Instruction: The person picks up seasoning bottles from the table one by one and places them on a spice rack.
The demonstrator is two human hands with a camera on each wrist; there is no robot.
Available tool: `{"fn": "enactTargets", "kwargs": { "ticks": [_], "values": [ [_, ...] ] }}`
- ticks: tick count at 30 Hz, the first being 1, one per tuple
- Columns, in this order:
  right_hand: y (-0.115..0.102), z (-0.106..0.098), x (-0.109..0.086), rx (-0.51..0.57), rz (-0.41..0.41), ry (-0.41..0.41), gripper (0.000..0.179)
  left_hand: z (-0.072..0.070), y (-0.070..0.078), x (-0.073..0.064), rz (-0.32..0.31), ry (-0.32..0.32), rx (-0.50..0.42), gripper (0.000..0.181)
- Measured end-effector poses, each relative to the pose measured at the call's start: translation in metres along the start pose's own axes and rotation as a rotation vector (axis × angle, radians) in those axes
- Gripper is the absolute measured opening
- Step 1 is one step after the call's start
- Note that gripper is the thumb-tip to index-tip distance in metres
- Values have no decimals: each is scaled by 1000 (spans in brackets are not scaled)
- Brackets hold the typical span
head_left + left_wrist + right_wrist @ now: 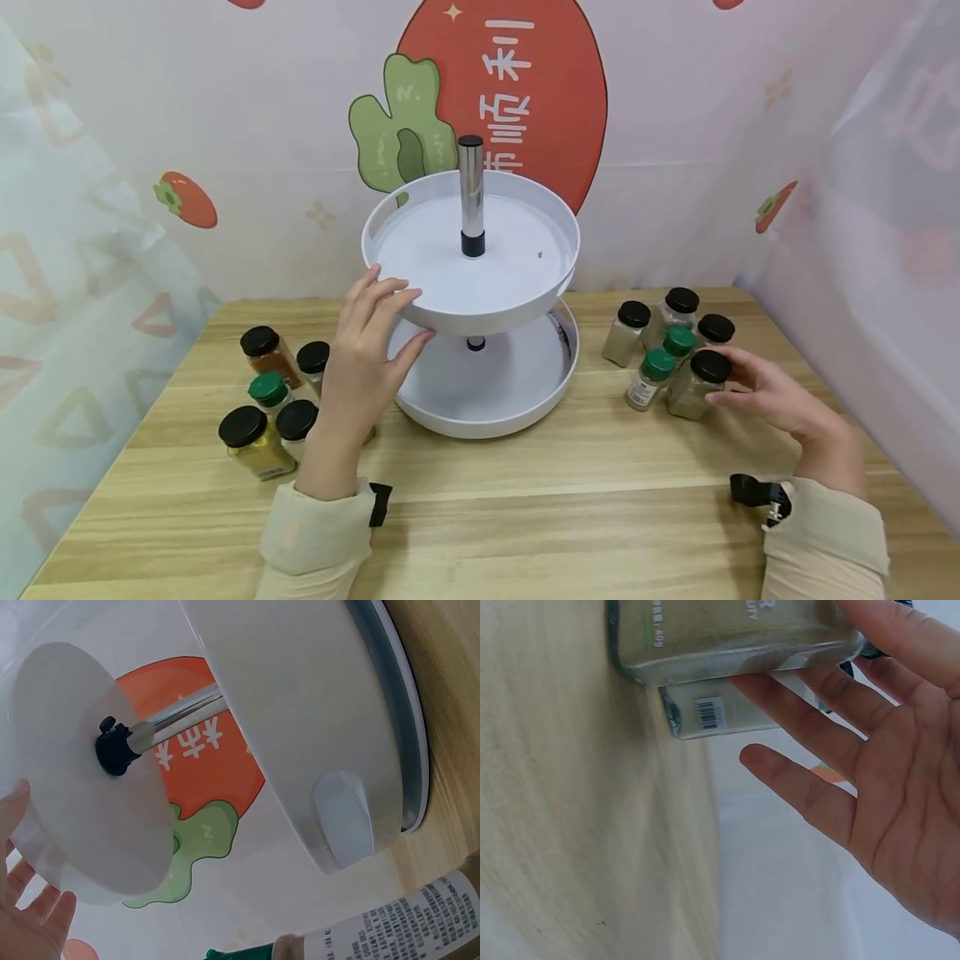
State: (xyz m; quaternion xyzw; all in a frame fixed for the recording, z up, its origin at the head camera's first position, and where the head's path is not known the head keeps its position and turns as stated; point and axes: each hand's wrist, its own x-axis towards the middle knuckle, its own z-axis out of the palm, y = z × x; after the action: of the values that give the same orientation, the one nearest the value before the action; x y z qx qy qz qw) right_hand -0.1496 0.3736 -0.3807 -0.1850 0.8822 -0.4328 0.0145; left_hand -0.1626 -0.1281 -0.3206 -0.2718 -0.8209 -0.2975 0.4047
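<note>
A white two-tier round tray stand [468,292] with a chrome centre post stands mid-table. My left hand [367,350] is at the left front of the upper tray, fingers by the rim and thumb lower, beside its wall. In the left wrist view, the fingertips [61,911] lie along the edge of the pale disc. On the right, my right hand [783,396] holds a square clear spice jar [693,387] with a black lid, thumb on the near side and fingers behind. The right wrist view shows this jar [735,634] close up, its contents greenish-brown, with the lower fingers extended.
Around the held jar stand several others, including a green-lidded bottle [651,379] and a black-lidded jar [626,333]. On the left is another group, with a yellow-filled jar [262,446] and a reddish-brown-filled jar [276,357]. A printed cloth [675,125] hangs behind the wooden table [562,517].
</note>
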Motion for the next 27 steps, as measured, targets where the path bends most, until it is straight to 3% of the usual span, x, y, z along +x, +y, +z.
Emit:
{"fn": "enactTargets", "kwargs": {
  "ticks": [6,11,22,27],
  "values": [
    [4,2,1,63,-7,-4,52,3,-2,0,-21,24,-58,48],
    [4,5,1,85,21,-7,50,2,-2,-1,-25,13,-42,48],
    [11,12,0,113,14,57,47,0,-2,-1,-23,2,-40,48],
    [9,12,0,77,38,93,47,2,-2,0,-11,5,-44,48]
  ]
}}
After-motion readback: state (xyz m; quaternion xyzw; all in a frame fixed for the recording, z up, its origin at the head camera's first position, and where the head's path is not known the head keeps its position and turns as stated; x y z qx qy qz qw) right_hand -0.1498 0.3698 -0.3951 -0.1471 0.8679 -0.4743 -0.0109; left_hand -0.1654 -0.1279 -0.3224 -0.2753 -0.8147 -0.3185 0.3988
